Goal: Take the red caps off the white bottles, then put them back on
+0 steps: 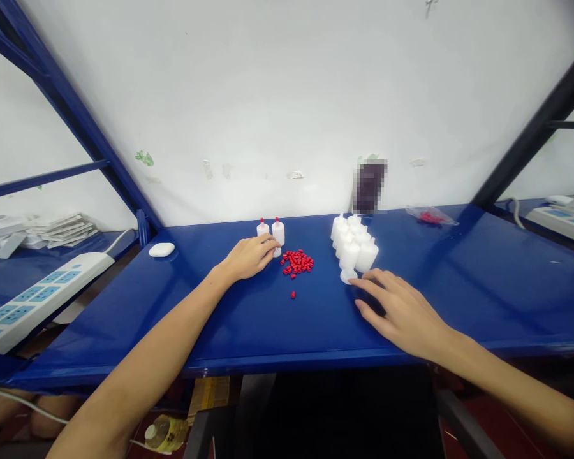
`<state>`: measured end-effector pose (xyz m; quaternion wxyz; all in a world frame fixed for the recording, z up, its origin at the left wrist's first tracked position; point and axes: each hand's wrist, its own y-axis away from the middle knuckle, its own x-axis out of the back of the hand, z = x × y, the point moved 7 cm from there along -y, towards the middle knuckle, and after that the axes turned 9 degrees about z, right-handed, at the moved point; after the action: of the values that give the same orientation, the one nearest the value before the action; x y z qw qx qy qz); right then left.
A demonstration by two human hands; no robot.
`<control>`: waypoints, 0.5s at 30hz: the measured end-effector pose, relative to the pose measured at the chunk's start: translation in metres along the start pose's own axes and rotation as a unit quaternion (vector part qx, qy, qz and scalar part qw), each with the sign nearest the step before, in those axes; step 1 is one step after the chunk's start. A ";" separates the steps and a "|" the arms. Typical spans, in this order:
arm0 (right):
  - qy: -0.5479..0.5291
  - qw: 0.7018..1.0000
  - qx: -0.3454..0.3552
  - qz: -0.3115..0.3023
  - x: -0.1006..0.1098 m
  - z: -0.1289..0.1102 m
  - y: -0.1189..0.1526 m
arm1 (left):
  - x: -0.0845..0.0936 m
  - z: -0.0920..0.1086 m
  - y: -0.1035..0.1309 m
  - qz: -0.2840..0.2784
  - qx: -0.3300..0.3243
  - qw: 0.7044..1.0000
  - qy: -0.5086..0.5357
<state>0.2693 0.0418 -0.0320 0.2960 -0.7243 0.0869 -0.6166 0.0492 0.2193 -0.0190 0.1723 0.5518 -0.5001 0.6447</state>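
My left hand (pixel 253 256) rests on the table with its fingers loosely bent. Its fingertips cover the lower front of a white bottle with a red cap (pixel 278 233); a second red-capped bottle (pixel 263 228) stands beside it, partly hidden by the hand. Just right of these fingers lies a pile of small red caps (pixel 298 261), with one loose red cap (pixel 293 294) nearer me. My right hand (pixel 402 312) is spread, its fingertips by a pale round shape (pixel 347 276) below the nearest of several uncapped white bottles (pixel 349 254). Whether that shape is a base or a reflection, I cannot tell.
A clear bag of red pieces (pixel 431 216) lies at the back right. A white oval case (pixel 161 250) sits at the left. Past the blue frame are a power strip (pixel 48 296) and stacked white packets (pixel 60 231). A pixelated dark shape (pixel 369 186) is against the wall.
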 end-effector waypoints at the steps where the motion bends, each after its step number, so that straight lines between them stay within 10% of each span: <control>1: 0.002 1.000 -0.001 0.002 0.000 0.000 0.000 | 0.001 0.000 0.000 0.002 0.001 1.000 0.003; 15: 0.009 0.995 0.031 0.089 0.015 -0.013 0.000 | 0.006 -0.002 -0.001 0.027 -0.013 0.999 0.029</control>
<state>0.2604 0.0302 -0.0187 0.3713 -0.6987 0.1346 -0.5966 0.0464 0.2193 -0.0127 0.1765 0.5168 -0.5178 0.6585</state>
